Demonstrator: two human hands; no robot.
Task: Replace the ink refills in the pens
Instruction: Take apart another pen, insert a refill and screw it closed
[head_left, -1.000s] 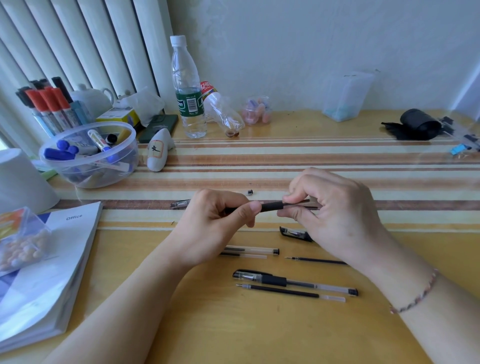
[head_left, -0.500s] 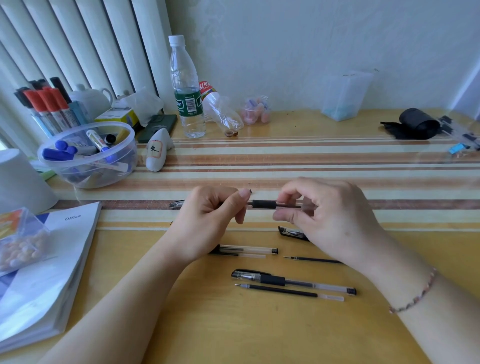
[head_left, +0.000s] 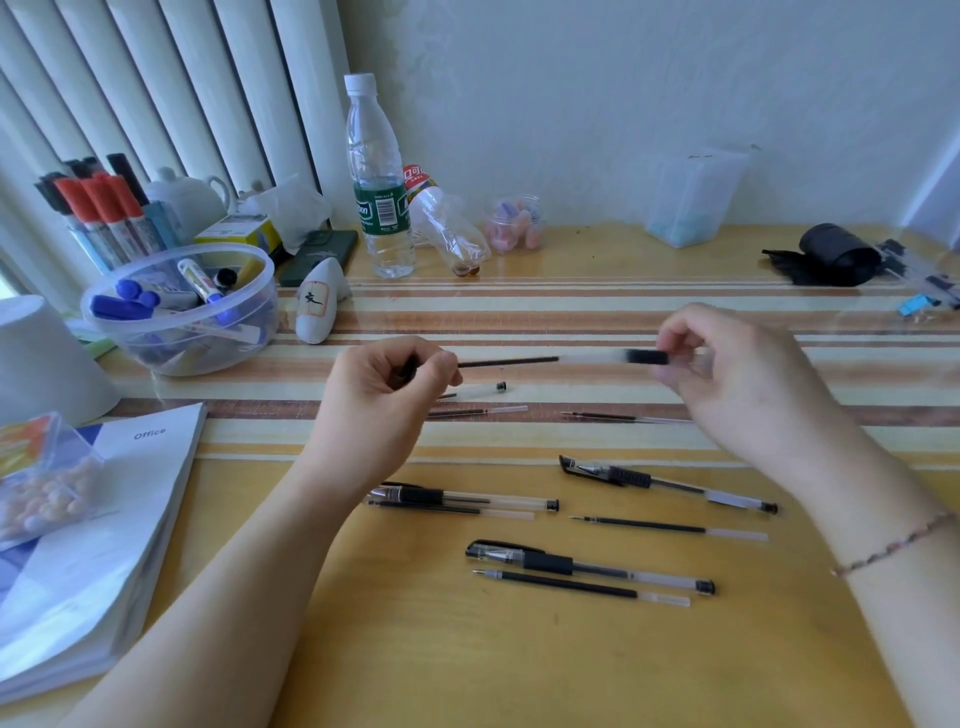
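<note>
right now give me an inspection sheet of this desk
surface: wooden desk with a striped band, bare at the near edge
job's things: three pens and loose refills lie flat
in hand: refill half out of the barrel
clutter: tub of markers, bottle, book
grippers: left hand pinches the refill, right hand the barrel
cables: nothing seen
surroundings: blinds, wall

Head-worn wide view, looking forward-down, close over desk (head_left: 363, 649)
</note>
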